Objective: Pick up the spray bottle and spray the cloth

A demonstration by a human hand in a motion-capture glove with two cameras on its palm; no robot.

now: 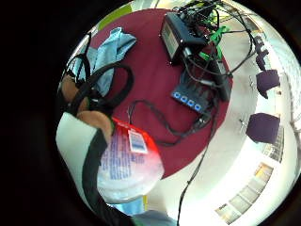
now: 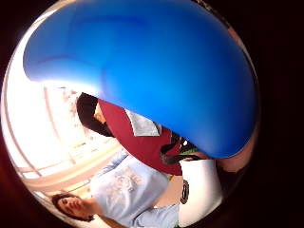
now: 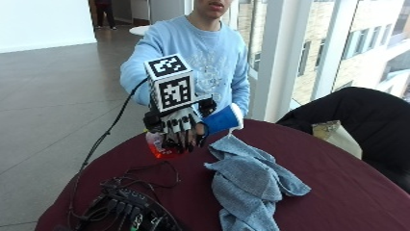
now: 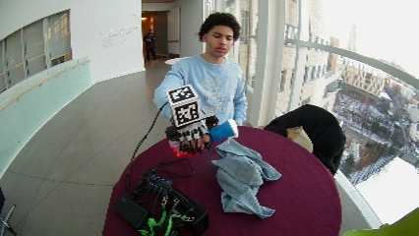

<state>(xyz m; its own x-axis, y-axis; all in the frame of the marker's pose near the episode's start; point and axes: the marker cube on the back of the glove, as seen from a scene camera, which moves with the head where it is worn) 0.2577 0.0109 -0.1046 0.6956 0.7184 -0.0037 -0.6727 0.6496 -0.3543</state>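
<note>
Gloved right hand [image 3: 179,127] raised above the far left part of the round maroon table [image 3: 346,183], fingers curled round the neck of the spray bottle [image 3: 218,120] and gripping it. Bottle held off the table: blue spray head pointing right, toward the cloth, clear body with reddish liquid hanging below the hand. Most of the neck and any trigger hidden behind the gloved fingers; index finger's exact place cannot be told. Bottle's label seen close in the little-finger-side palm view [image 1: 127,165], print too small to read. Thumb-side palm view almost filled by the blue spray head [image 2: 156,71], so little of the table visible there.

Grey-blue cloth [image 3: 253,185] lying crumpled on the table, just right of and nearer than the bottle, its far end close under the spray head; contact between the two not discernible. Near left: black electronics box [image 4: 164,209] with a tangle of cables, partly cut off in the outside view. Far right: black garment over a chair [image 3: 355,115], hiding the chair itself.
</note>
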